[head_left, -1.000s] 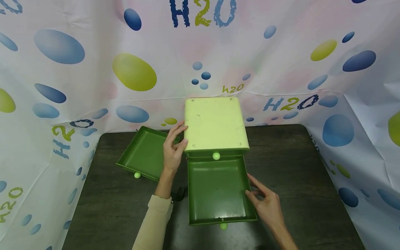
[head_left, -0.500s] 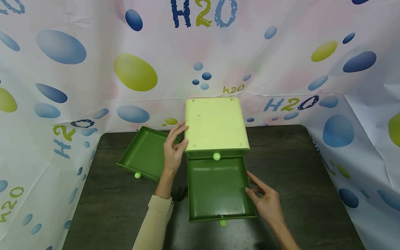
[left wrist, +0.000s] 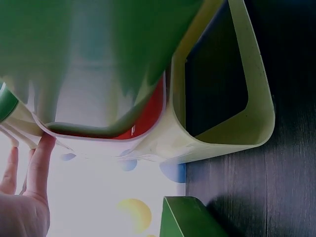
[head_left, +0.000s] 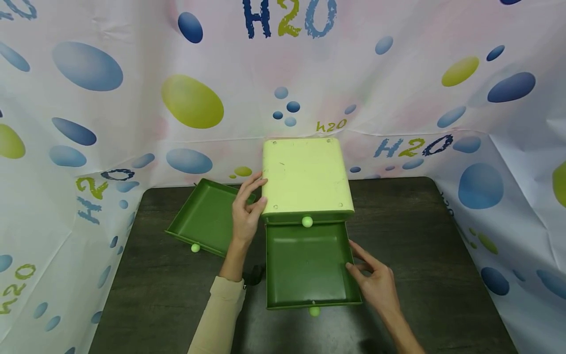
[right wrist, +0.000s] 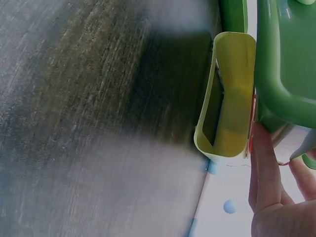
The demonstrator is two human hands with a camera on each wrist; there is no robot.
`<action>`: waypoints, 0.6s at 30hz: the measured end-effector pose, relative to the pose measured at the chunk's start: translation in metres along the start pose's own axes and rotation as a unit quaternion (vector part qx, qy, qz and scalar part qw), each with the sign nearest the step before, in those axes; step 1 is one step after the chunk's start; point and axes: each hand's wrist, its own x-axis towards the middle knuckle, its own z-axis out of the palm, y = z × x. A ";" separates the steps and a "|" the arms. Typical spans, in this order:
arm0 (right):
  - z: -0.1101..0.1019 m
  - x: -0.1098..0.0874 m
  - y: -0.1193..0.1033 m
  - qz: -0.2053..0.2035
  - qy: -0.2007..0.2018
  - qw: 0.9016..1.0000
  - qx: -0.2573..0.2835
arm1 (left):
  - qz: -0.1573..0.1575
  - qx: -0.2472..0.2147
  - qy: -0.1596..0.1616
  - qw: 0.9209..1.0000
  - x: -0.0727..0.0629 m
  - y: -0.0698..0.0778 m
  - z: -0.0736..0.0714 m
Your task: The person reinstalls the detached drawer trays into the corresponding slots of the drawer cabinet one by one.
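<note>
A pale yellow cabinet (head_left: 307,174) stands at the back of the table, and a green drawer (head_left: 309,260) juts far out of its front. My left hand (head_left: 245,216) rests against the cabinet's left side, fingers fairly straight, thumb near the front corner. At the drawer's right wall, my right hand (head_left: 379,285) pinches the rim, thumb on the inner side and fingers outside. Above the drawer, a green knob (head_left: 307,222) marks another drawer, pushed in. In the left wrist view, a red strip (left wrist: 150,116) shows under the pulled-out drawer, above an open lower bay (left wrist: 222,74).
A second green drawer (head_left: 201,216) lies detached on the dark table (head_left: 150,290), left of the cabinet and partly behind my left arm. A printed sheet (head_left: 398,98) hangs behind the table and along both sides. A dark strap (head_left: 253,275) shows beside the left wrist.
The pulled-out drawer has slid a little further into the cabinet, its front knob moving away from me. My right hand has moved slightly forward with it. The left hand stays against the cabinet.
</note>
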 end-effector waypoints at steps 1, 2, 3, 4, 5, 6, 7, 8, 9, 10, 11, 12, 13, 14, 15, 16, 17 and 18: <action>0.000 0.000 0.000 -0.001 -0.001 1.000 0.001 | -0.001 0.000 0.000 1.000 0.000 0.000 0.000; 0.000 0.001 0.000 -0.001 -0.001 1.000 0.002 | -0.003 0.000 0.001 1.000 0.000 0.000 0.000; 0.000 0.001 0.000 -0.001 -0.002 1.000 0.002 | -0.004 0.001 0.002 1.000 0.000 0.001 0.000; 0.000 0.002 -0.001 -0.002 -0.002 1.000 0.002 | -0.006 0.001 0.002 1.000 0.000 0.001 0.001; 0.000 0.003 -0.001 -0.001 -0.004 1.000 0.003 | -0.007 0.001 0.003 1.000 0.000 0.001 0.001; 0.000 0.003 -0.001 -0.001 -0.005 1.000 0.004 | -0.008 0.001 0.002 1.000 0.000 0.001 0.001; 0.000 0.004 -0.002 0.000 -0.005 1.000 0.006 | -0.009 0.002 0.002 1.000 0.000 0.001 0.001; 0.000 0.004 -0.002 0.002 -0.005 1.000 0.007 | -0.008 0.002 0.002 1.000 0.000 0.001 0.001; 0.000 0.005 -0.003 0.002 -0.004 1.000 0.009 | -0.007 0.002 0.002 1.000 0.000 0.001 0.001; 0.000 0.005 -0.003 0.003 -0.005 1.000 0.011 | -0.007 0.002 0.001 1.000 0.000 0.001 0.001; 0.000 0.006 -0.004 0.004 -0.005 1.000 0.011 | -0.006 0.002 0.001 1.000 0.000 0.001 0.001; 0.000 0.006 -0.004 0.004 -0.005 1.000 0.011 | -0.004 0.001 0.001 1.000 0.000 0.001 0.001; 0.000 0.006 -0.005 0.004 -0.005 1.000 0.011 | -0.003 0.001 0.001 1.000 0.000 0.001 0.001; 0.000 0.007 -0.005 0.005 -0.005 1.000 0.011 | -0.003 0.001 0.001 1.000 0.000 0.001 0.001; 0.000 0.007 -0.005 0.005 -0.005 1.000 0.010 | -0.003 0.002 0.001 1.000 0.000 0.001 0.001; 0.000 0.007 -0.005 0.005 -0.006 1.000 0.009 | -0.004 0.002 0.001 1.000 0.001 0.002 0.001; 0.000 0.008 -0.005 0.003 -0.006 1.000 0.007 | -0.004 0.003 0.002 1.000 0.001 0.002 0.001; 0.000 0.008 -0.005 0.002 -0.006 1.000 0.005 | -0.005 0.004 0.002 1.000 0.001 0.002 0.001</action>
